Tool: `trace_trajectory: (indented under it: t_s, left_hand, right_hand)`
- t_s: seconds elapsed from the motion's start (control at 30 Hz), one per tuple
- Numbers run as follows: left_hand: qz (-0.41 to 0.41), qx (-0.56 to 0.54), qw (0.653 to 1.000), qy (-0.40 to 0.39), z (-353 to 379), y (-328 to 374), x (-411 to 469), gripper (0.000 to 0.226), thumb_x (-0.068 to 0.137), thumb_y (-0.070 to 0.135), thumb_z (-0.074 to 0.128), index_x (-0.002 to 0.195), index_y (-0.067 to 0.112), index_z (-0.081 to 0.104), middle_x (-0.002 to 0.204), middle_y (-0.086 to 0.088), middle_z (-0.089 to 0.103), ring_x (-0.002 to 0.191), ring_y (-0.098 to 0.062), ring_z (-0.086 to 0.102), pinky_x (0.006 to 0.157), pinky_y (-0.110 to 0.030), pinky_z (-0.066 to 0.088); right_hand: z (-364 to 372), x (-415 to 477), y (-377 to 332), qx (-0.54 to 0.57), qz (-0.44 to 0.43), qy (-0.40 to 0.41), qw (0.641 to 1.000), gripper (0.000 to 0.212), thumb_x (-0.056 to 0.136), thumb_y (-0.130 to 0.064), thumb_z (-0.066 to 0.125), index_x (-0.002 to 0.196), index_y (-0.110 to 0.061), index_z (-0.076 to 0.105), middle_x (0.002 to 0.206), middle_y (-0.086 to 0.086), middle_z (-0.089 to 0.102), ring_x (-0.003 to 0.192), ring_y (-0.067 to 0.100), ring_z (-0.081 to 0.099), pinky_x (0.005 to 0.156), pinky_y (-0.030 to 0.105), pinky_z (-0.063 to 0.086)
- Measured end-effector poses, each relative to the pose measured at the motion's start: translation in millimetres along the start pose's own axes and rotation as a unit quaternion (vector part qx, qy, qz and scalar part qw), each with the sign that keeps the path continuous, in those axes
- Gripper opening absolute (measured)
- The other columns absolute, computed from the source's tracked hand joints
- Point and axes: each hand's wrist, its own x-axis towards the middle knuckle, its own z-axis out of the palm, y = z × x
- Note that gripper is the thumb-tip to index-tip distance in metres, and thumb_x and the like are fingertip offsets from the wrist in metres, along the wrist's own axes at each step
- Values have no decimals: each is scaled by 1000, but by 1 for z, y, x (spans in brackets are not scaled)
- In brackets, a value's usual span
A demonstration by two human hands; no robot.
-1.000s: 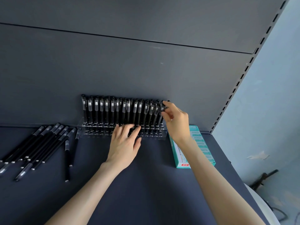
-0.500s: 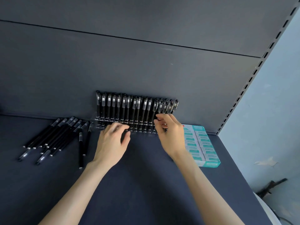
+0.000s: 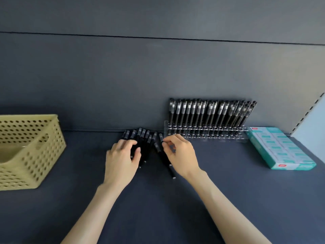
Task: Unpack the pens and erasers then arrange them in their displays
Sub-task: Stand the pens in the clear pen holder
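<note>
Now, centre frame: left grip (image 3: 121, 155) curls over the loose pens (image 3: 144, 138), which point toward the back wall. Right grip (image 3: 181, 154) hovers bent-fingered at one pen, hold unclear, with the display rack (image 3: 205, 136) just right.

Soft, even daylight — brighter toward the right, dimmer at left. Faint shadows under the forearms. Slight motion blur throughout; wide-angle bending at the edges — no glare.

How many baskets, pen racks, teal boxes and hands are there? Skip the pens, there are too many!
Basket: 1
Pen rack: 1
Teal box: 1
Hands, left hand and right hand: 2
Total: 5
</note>
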Motion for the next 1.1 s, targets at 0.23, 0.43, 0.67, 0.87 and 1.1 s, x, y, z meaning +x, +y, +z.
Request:
trace_trajectory:
  t_s: [0.23,0.43,0.67,0.87,1.1]
  left_hand:
    - [-70,19,991,-110,-10,-55,21,50,93,45,50,132,13,47,126,-10,53,116,-28,47,92,-39,40]
    - [-110,-35,981,-156,-3,-62,44,61,90,47,55,134,7,40,131,-12,47,121,-30,46,97,-40,38]
    - [-149,-101,964,-198,-2,-76,66,62,88,39,63,137,8,42,133,-12,53,120,-30,52,94,-40,46]
    - [-159,-135,960,-186,-2,-86,70,50,84,44,65,122,12,58,115,-4,66,107,-24,61,90,-38,48]
    - [-166,-184,955,-164,-3,-87,69,37,90,33,59,118,9,58,105,-3,66,99,-24,63,86,-38,50]
  right_hand:
    - [55,3,-33,-59,69,-27,996,23,92,-28,56,110,-15,62,106,-1,60,99,21,55,79,34,47]
    - [83,23,-45,-132,122,-26,983,42,91,-41,54,123,-13,53,119,6,59,112,28,48,93,33,34]
    - [98,44,-49,-142,176,-12,974,52,85,-45,61,123,-11,51,117,6,58,112,27,48,95,32,32]
    - [98,52,-47,-98,216,-7,972,52,80,-45,68,118,-11,58,109,5,60,105,23,55,94,36,42]
    - [104,50,-48,-129,211,10,969,52,82,-49,63,118,-11,58,111,5,60,110,26,49,94,34,35]
